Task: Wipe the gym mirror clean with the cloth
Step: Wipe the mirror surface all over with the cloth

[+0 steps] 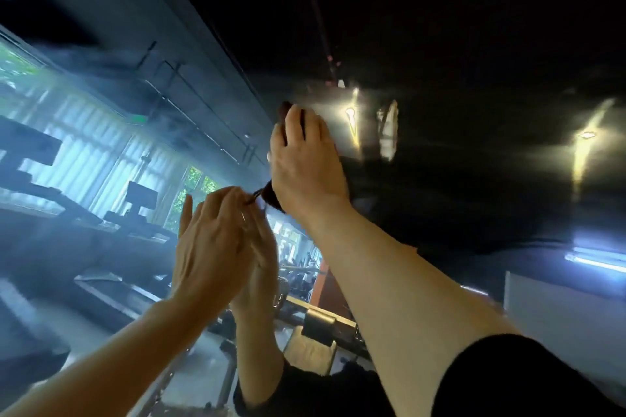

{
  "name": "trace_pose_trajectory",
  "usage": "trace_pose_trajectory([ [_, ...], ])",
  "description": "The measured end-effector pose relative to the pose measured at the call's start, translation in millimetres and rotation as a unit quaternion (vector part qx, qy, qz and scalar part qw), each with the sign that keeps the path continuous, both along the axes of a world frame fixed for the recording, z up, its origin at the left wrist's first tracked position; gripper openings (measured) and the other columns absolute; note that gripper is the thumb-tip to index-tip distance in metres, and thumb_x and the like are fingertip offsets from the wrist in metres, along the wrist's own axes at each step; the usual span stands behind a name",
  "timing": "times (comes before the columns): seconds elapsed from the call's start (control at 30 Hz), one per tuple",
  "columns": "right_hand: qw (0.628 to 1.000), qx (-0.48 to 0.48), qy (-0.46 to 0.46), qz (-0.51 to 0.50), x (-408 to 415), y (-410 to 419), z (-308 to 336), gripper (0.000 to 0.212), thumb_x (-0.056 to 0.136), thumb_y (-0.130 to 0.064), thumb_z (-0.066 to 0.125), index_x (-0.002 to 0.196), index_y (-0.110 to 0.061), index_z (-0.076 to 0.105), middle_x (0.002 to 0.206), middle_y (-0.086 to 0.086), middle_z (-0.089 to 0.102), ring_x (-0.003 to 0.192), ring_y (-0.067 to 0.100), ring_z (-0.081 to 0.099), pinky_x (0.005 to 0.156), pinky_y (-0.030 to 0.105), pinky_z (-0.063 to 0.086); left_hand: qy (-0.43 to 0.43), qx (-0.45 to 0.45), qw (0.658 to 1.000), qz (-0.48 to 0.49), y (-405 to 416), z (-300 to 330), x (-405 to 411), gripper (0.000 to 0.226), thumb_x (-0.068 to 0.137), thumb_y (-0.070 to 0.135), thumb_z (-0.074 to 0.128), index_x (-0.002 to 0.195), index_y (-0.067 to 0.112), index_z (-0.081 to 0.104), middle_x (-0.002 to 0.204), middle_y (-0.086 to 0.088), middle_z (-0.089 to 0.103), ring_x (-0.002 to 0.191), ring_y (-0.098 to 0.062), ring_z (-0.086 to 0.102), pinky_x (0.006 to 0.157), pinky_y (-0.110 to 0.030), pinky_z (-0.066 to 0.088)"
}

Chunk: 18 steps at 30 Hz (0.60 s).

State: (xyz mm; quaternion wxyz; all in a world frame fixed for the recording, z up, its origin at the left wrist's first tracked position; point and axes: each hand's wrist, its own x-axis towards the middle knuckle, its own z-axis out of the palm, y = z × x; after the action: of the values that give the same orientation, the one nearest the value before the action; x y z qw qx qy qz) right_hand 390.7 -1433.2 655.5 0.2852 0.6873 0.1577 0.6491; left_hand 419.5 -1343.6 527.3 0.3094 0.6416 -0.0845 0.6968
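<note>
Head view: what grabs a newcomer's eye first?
The right hand at centre, fingers spread, pressing a dark cloth flat against the mirror. Just below-left, the left hand touches the glass, meeting its own reflection. Bright window reflections fill the left side, and warm light glare streaks the dark right side.

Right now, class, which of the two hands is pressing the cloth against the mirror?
The right hand, raised higher, presses the dark cloth flat on the mirror. The left hand, lower down, has no cloth under it.
</note>
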Motion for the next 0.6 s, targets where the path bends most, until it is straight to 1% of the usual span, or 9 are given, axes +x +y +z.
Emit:
trace_pose_trajectory([
  [0.07, 0.999, -0.038, 0.039, 0.006, 10.0, 17.7, -15.9, 0.051, 0.107, -0.032, 0.035, 0.151, -0.005, 0.037, 0.160, 0.022, 0.022, 0.144, 0.043, 0.024, 0.123, 0.049, 0.019, -0.005, 0.000, 1.000, -0.002, 6.0, -8.1, 0.3, 0.039, 0.081, 0.021, 0.028, 0.117, 0.019, 0.043, 0.112, -0.020, 0.066, 0.105, -0.038, 0.064, 0.110, -0.058, 0.026],
  [0.1, 0.997, -0.060, 0.056, 0.005, 12.9, 23.2, -22.2, 0.052, 0.108, -0.033, 0.034, 0.152, -0.006, 0.035, 0.161, 0.021, 0.020, 0.146, 0.042, 0.021, 0.123, 0.048, 0.017, -0.002, 0.001, 1.000, -0.003, 8.4, -10.6, 0.2, 0.038, 0.082, 0.021, 0.028, 0.117, 0.019, 0.041, 0.112, -0.022, 0.066, 0.105, -0.040, 0.064, 0.109, -0.058, 0.026],
  [0.17, 0.992, -0.096, 0.076, -0.007, 13.2, 25.1, -28.2, 0.056, 0.107, -0.038, 0.035, 0.154, -0.007, 0.031, 0.162, 0.018, 0.018, 0.149, 0.039, 0.017, 0.124, 0.045, 0.015, 0.011, 0.001, 1.000, -0.001, 9.6, -11.1, -2.1, 0.041, 0.083, 0.013, 0.032, 0.121, 0.010, 0.047, 0.113, -0.026, 0.066, 0.106, -0.043, 0.065, 0.110, -0.060, 0.026],
  [0.23, 0.992, -0.102, 0.079, -0.013, 5.9, 15.6, -27.6, 0.056, 0.106, -0.039, 0.037, 0.154, -0.009, 0.032, 0.162, 0.017, 0.019, 0.150, 0.037, 0.016, 0.125, 0.044, 0.016, 0.032, 0.004, 0.999, -0.006, 3.3, -6.8, -7.9, 0.044, 0.082, 0.005, 0.039, 0.122, -0.002, 0.056, 0.119, -0.027, 0.064, 0.111, -0.044, 0.062, 0.113, -0.062, 0.024],
  [0.3, 0.995, -0.069, 0.070, -0.005, -2.3, -3.0, -26.8, 0.052, 0.107, -0.033, 0.039, 0.153, -0.010, 0.035, 0.162, 0.018, 0.022, 0.150, 0.037, 0.019, 0.124, 0.045, 0.018, 0.031, 0.024, 0.999, -0.013, -11.3, 0.3, -16.0, 0.041, 0.082, 0.004, 0.042, 0.118, -0.004, 0.060, 0.118, -0.026, 0.065, 0.112, -0.044, 0.063, 0.113, -0.062, 0.024],
  [0.4, 0.999, 0.003, 0.029, 0.017, -18.8, -41.2, -33.2, 0.047, 0.106, -0.025, 0.045, 0.150, -0.011, 0.043, 0.159, 0.020, 0.030, 0.148, 0.038, 0.027, 0.122, 0.047, 0.023, 0.008, 0.071, 0.997, -0.023, -47.0, 7.6, -31.0, 0.042, 0.085, 0.013, 0.035, 0.114, -0.001, 0.061, 0.112, -0.023, 0.067, 0.109, -0.041, 0.063, 0.114, -0.059, 0.022],
  [0.5, 0.998, 0.052, -0.006, 0.026, -37.5, -85.7, -43.3, 0.044, 0.100, -0.023, 0.054, 0.143, -0.009, 0.053, 0.153, 0.021, 0.041, 0.143, 0.039, 0.037, 0.119, 0.049, 0.032, -0.023, 0.094, 0.994, -0.051, -88.1, 6.5, -52.1, 0.045, 0.085, 0.019, 0.032, 0.112, 0.002, 0.064, 0.110, -0.018, 0.067, 0.109, -0.035, 0.061, 0.114, -0.063, 0.024],
  [0.57, 0.996, 0.090, -0.020, 0.022, -56.5, -123.5, -51.5, 0.046, 0.099, -0.022, 0.054, 0.143, -0.008, 0.053, 0.154, 0.023, 0.040, 0.143, 0.040, 0.036, 0.119, 0.051, 0.029, -0.049, 0.119, 0.989, -0.069, -116.3, 2.6, -67.1, 0.042, 0.088, 0.022, 0.035, 0.109, 0.004, 0.066, 0.109, -0.015, 0.067, 0.110, -0.028, 0.058, 0.115, -0.065, 0.024],
  [0.6, 0.993, 0.114, -0.033, 0.022, -68.4, -144.4, -56.9, 0.046, 0.099, -0.022, 0.053, 0.143, -0.008, 0.052, 0.154, 0.024, 0.039, 0.144, 0.041, 0.035, 0.119, 0.051, 0.027, -0.055, 0.135, 0.986, -0.076, -129.2, -0.2, -73.5, 0.040, 0.090, 0.024, 0.037, 0.110, 0.006, 0.066, 0.113, -0.013, 0.066, 0.112, -0.027, 0.058, 0.115, -0.066, 0.024],
])
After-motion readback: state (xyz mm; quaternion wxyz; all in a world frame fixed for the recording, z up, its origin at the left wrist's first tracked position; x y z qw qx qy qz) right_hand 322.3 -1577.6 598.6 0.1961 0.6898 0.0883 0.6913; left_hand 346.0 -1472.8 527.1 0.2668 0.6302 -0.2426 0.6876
